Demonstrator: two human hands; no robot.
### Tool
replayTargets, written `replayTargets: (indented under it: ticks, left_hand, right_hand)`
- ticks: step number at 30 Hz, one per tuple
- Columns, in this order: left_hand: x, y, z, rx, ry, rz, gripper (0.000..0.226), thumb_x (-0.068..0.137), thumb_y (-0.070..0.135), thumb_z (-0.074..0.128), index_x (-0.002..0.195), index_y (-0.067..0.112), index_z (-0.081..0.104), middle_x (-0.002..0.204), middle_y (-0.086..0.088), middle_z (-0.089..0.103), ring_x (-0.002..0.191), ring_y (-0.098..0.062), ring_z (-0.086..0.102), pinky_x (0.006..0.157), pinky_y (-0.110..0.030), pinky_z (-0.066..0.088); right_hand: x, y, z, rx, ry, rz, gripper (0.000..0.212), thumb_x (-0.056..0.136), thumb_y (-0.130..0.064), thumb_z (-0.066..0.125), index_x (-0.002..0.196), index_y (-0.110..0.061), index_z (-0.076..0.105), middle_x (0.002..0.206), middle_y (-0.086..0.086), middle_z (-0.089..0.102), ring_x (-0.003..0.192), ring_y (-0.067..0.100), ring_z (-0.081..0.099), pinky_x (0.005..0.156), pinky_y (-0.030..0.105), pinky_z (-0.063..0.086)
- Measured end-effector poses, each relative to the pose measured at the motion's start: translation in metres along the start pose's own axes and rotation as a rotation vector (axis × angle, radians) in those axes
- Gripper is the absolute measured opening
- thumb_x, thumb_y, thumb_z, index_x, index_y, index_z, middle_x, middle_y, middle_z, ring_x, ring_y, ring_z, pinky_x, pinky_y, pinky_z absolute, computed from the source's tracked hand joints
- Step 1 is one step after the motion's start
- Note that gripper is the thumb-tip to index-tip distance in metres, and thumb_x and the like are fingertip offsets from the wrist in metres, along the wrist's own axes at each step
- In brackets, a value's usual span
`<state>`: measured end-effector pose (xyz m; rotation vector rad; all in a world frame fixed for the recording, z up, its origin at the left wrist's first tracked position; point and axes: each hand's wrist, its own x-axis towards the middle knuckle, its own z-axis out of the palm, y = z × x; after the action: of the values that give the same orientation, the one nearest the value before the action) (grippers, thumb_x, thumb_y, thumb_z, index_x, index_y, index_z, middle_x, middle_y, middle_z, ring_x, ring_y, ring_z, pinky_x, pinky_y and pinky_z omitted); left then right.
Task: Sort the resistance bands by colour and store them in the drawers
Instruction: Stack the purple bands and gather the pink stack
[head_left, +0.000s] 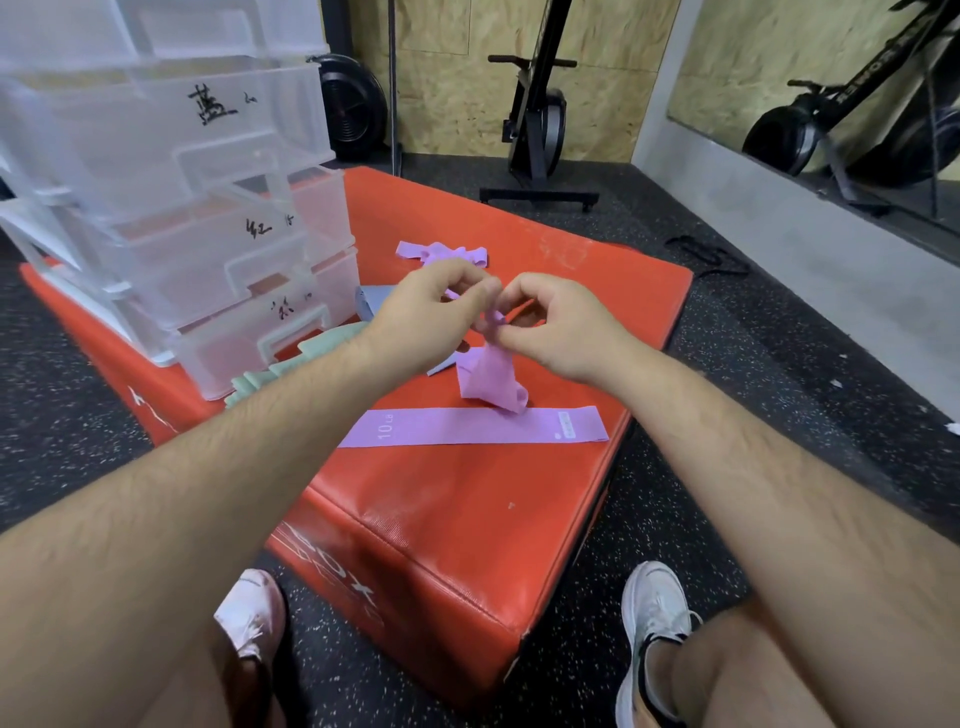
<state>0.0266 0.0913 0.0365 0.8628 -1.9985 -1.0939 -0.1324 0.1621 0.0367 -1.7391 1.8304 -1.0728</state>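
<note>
Head view: nearest, white shoes (655, 608) on speckled black floor (727, 364). Ahead, a red padded box (441, 519). Flat across its near part, a long purple band (467, 427) marked 10 LB. Just behind it, a crumpled purple band (491, 376), lower end at the flat one's far edge. Left grip (431, 312) and right grip (550, 327) close together, each pinched on that band's top, fingers curled. Leftward, green bands (291, 364) against clear stacked drawers (208, 260); past the left grip, a grey-blue band (371, 301). Farther back, another purple band (441, 253), bunched. Beyond the box, a black exercise machine (537, 119) before a chipboard wall.
</note>
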Motion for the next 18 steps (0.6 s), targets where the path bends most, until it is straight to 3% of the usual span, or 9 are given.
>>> replayTargets:
  ticks: [3, 5, 8, 12, 15, 18]
  left_hand:
    - [-0.002, -0.001, -0.004, 0.023, 0.03, 0.0, 0.017, 0.096, 0.025, 0.062, 0.093, 0.009, 0.065, 0.076, -0.002, 0.068, 0.058, -0.002, 0.061, 0.055, -0.018, 0.05]
    - [-0.002, -0.004, -0.009, 0.049, 0.042, 0.011, 0.003, 0.093, 0.013, 0.064, 0.094, 0.011, 0.064, 0.08, -0.001, 0.065, 0.053, 0.001, 0.058, 0.05, -0.014, 0.046]
    - [-0.004, -0.008, -0.018, 0.11, 0.041, 0.071, 0.009, 0.092, 0.011, 0.066, 0.093, 0.019, 0.063, 0.085, 0.003, 0.064, 0.059, -0.005, 0.059, 0.055, -0.018, 0.047]
    - [-0.013, -0.006, -0.027, 0.214, 0.017, 0.212, 0.009, 0.09, 0.011, 0.064, 0.091, 0.02, 0.063, 0.084, 0.012, 0.064, 0.061, -0.013, 0.058, 0.06, -0.022, 0.044]
    - [-0.017, -0.005, -0.033, 0.22, 0.045, 0.256, 0.004, 0.09, 0.012, 0.064, 0.09, 0.016, 0.064, 0.085, 0.008, 0.067, 0.072, -0.017, 0.062, 0.068, -0.028, 0.049]
    - [-0.021, -0.007, -0.037, 0.196, 0.08, 0.23, 0.009, 0.09, 0.019, 0.068, 0.097, 0.014, 0.064, 0.088, 0.006, 0.066, 0.08, -0.015, 0.061, 0.072, -0.023, 0.049]
  right_hand:
    - [-0.001, -0.004, 0.006, -0.038, -0.09, -0.043, 0.013, 0.083, -0.007, 0.071, 0.091, -0.017, 0.072, 0.099, -0.005, 0.066, 0.07, 0.006, 0.062, 0.062, 0.015, 0.044]
    - [0.0, -0.005, 0.008, -0.07, -0.013, -0.076, 0.021, 0.082, -0.004, 0.064, 0.082, -0.024, 0.071, 0.095, -0.006, 0.065, 0.073, 0.003, 0.059, 0.067, 0.015, 0.044]
    - [0.008, -0.006, 0.008, -0.018, 0.107, -0.078, 0.026, 0.081, 0.002, 0.059, 0.088, -0.022, 0.066, 0.096, -0.005, 0.066, 0.085, 0.008, 0.06, 0.078, 0.02, 0.045]
    - [0.016, -0.008, 0.014, 0.262, -0.197, 0.015, 0.036, 0.08, -0.002, 0.067, 0.114, -0.015, 0.062, 0.12, 0.002, 0.066, 0.116, 0.014, 0.061, 0.098, 0.022, 0.046]
    - [0.017, -0.009, 0.024, 0.257, -0.285, 0.015, 0.028, 0.087, 0.007, 0.063, 0.111, -0.007, 0.063, 0.106, 0.007, 0.067, 0.1, 0.011, 0.062, 0.091, 0.026, 0.047]
    - [0.019, -0.011, 0.032, 0.147, -0.227, 0.025, 0.021, 0.085, -0.004, 0.065, 0.106, -0.003, 0.069, 0.09, 0.004, 0.065, 0.084, 0.01, 0.058, 0.08, 0.03, 0.047]
